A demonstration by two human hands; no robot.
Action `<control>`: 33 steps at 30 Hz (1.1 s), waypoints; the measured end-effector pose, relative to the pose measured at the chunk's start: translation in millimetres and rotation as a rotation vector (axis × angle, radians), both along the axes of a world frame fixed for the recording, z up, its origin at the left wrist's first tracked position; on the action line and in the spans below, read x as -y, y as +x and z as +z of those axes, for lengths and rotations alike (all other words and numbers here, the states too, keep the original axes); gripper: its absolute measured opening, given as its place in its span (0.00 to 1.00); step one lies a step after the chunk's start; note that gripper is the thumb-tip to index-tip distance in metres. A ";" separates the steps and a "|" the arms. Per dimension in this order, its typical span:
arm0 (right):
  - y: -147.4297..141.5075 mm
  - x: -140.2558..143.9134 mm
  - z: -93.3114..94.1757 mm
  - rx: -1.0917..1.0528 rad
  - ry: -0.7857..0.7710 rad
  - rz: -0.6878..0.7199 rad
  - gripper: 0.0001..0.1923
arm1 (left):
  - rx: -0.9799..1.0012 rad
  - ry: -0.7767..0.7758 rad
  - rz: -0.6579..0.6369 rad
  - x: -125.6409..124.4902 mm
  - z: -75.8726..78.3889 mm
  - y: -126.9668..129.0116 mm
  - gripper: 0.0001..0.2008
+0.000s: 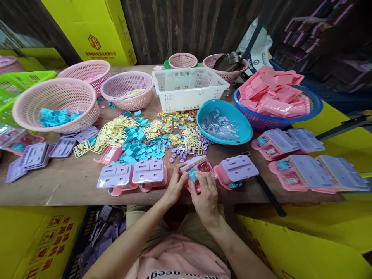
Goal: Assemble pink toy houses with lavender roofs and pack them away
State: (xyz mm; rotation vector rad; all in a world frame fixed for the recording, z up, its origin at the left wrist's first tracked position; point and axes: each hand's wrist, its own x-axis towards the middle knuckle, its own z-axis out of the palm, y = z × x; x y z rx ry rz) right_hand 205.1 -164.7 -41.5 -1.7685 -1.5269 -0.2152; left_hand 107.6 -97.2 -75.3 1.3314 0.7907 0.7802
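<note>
At the table's front edge, a small pink and purple toy case (202, 159) is between my two hands, its printed strip facing up. My left hand (175, 185) grips the case's left side, thumb by a teal star-shaped piece (192, 175) on the case. Curled over the case's right part, my right hand (207, 195) has its fingertips beside the star and hides some of the case. Left of my hands sit two cases with lilac lids (148, 171); another lidded case (237, 169) is close on the right.
Loose teal parts (138, 141), cream part frames (112, 133) and purple discs (180, 154) lie behind the cases. A teal basin (246, 128) holds clear parts. A white basket (188, 95) and a blue basket (315, 104) of pink trays stand farther back. A black bar (271, 195) overhangs the front edge.
</note>
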 end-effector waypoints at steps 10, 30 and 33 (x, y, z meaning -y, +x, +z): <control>-0.7 -2.4 -2.5 0.038 -0.019 -0.011 0.09 | 0.024 -0.015 0.018 0.5 -2.6 0.7 0.18; -6.0 -3.0 -14.3 -0.060 0.164 -0.060 0.06 | 0.008 -0.106 -0.047 -2.4 7.0 3.9 0.33; -5.3 -0.5 -9.8 -0.068 0.131 -0.050 0.06 | 0.034 -0.121 -0.035 -0.4 11.4 4.4 0.29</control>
